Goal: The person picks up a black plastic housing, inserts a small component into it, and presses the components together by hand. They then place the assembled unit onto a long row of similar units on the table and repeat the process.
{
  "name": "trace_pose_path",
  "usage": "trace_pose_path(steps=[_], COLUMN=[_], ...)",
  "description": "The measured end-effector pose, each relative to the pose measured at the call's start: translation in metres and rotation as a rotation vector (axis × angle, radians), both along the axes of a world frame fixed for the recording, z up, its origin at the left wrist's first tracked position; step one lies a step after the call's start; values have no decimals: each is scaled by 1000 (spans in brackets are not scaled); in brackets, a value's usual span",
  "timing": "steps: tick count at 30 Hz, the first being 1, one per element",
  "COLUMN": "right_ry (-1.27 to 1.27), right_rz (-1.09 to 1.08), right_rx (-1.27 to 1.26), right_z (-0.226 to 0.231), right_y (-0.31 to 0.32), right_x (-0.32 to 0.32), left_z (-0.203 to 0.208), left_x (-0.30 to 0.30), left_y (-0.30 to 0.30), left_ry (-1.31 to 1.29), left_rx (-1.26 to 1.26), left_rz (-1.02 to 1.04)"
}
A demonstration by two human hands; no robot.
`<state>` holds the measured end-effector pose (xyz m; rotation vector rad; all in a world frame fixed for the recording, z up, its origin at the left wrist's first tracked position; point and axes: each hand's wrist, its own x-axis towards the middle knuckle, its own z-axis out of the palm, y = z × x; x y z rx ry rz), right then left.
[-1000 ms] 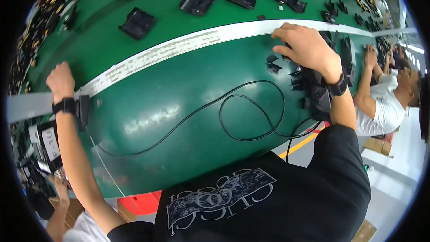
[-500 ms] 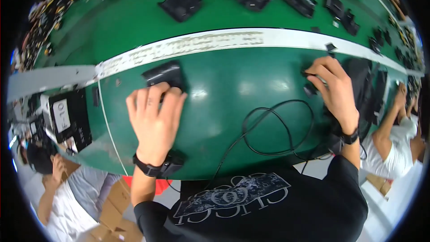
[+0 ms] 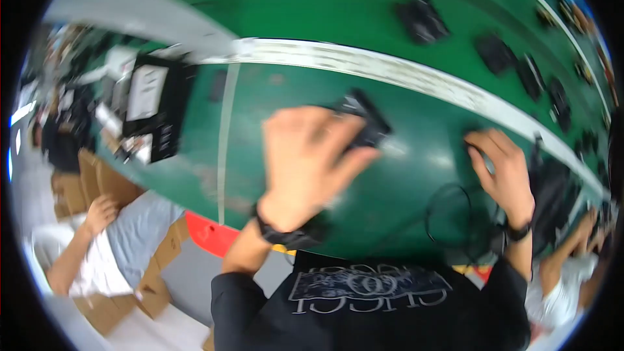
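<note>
My left hand (image 3: 309, 162) is smeared by motion, its fingers spread over the bench beside a curved, glossy black plastic part (image 3: 372, 123). The fingertips overlap the near left side of this part; whether they press on it is unclear. Farther right, my right hand (image 3: 507, 172) has its thumb and fingers curled together at a small dark piece (image 3: 469, 136), mostly covered by the fingertips. Both wrists wear black bands. A thin black cable (image 3: 429, 214) loops on the green bench top (image 3: 286, 88) left of my right forearm.
A white ledge (image 3: 364, 58) divides the bench from a green surface beyond, where several black plastic parts (image 3: 422, 19) lie. At left stand a grey beam (image 3: 143, 10) and a black box (image 3: 172, 101) with white labels. Black material (image 3: 556, 179) lies at right. Seated people (image 3: 97, 240) flank me.
The whole view has swung left and tilted, so bench and hands appear farther right. My left hand stays by the glossy black part with its fingers more spread; the right remains curled.
</note>
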<state>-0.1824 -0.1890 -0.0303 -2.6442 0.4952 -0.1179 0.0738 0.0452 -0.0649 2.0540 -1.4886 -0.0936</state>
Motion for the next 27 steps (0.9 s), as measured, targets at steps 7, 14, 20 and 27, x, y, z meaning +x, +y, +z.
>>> trace_pose_path(steps=[7, 14, 20, 27], right_ry=[37, 126, 193, -16], right_rz=[-148, -246, -279, 267], right_rx=[-28, 23, 68, 69], right_z=[-24, -25, 5, 14], right_y=[24, 31, 20, 60], right_x=[10, 27, 41, 168], left_z=[-27, -36, -38, -44], left_x=[-7, 2, 34, 81], left_y=[7, 21, 11, 25], left_ry=[-96, -134, 69, 211], left_rx=[3, -127, -156, -63], left_rz=[-107, -51, -222, -194])
